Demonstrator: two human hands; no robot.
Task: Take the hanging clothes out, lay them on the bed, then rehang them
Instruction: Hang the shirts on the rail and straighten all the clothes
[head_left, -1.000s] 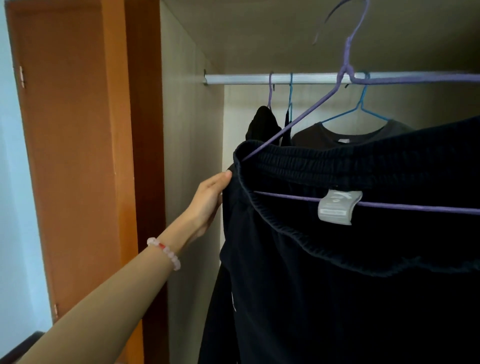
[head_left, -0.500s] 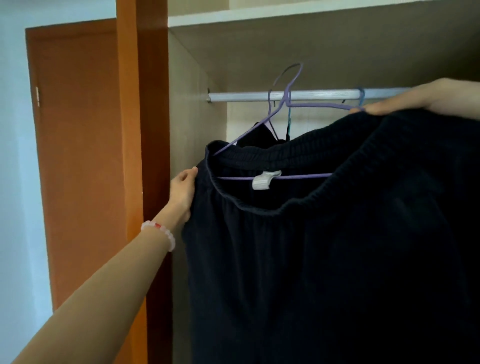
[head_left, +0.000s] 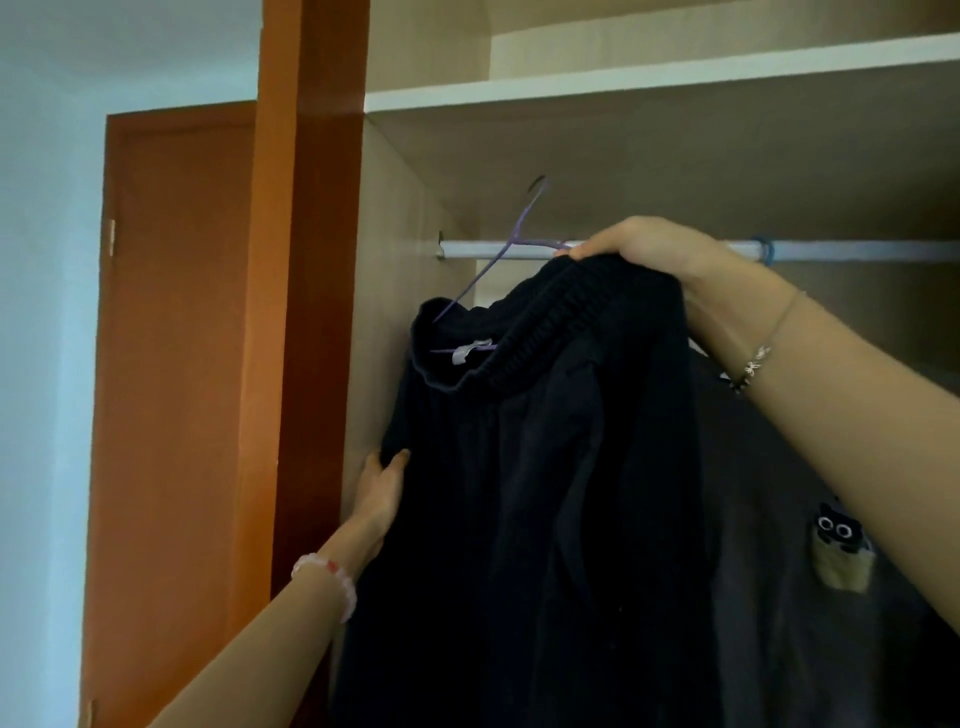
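Dark navy trousers (head_left: 519, 519) hang on a purple wire hanger (head_left: 483, 275) in front of the wardrobe's silver rail (head_left: 857, 250). The hanger's hook is above the rail's left end; whether it rests on the rail I cannot tell. My right hand (head_left: 639, 247) grips the hanger and the ribbed waistband at rail height. Lower down, my left hand (head_left: 382, 488) pinches the trousers' left edge. A dark grey shirt with a cat patch (head_left: 839, 540) hangs behind on the right, partly hidden by my right arm.
The wardrobe's side wall (head_left: 395, 291) stands close on the left of the trousers, with a shelf board (head_left: 649, 83) above the rail. An orange door (head_left: 171, 364) and frame are further left. A blue hanger hook (head_left: 764, 248) sits on the rail.
The trousers and hanger have moved away from me, up toward the rail's left end. My right hand slid left along the waistband, and my left hand dropped from the waistband corner to lower on the side.
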